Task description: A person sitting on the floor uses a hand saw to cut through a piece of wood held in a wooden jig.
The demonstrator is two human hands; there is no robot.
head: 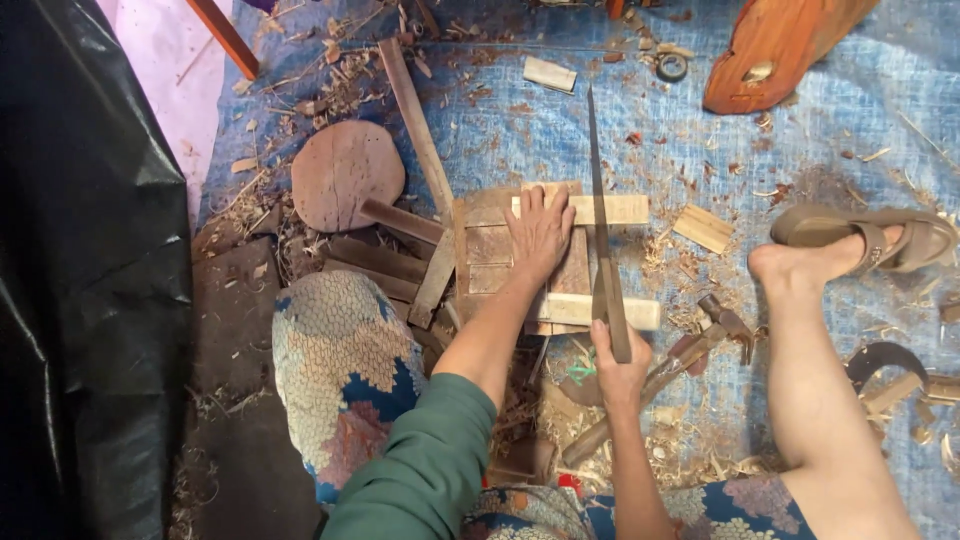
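Below, one left hand (540,232) presses boards (520,255); right hand (618,368) grips one saw (603,240).

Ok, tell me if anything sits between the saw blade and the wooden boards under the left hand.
Nothing visible does. The saw, held by the right hand, lies right along the boards; the left hand presses beside it, clear of the blade.

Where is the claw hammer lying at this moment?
In the head view, the claw hammer lies on the blue tarp, just right of the right hand and left of the bare leg.
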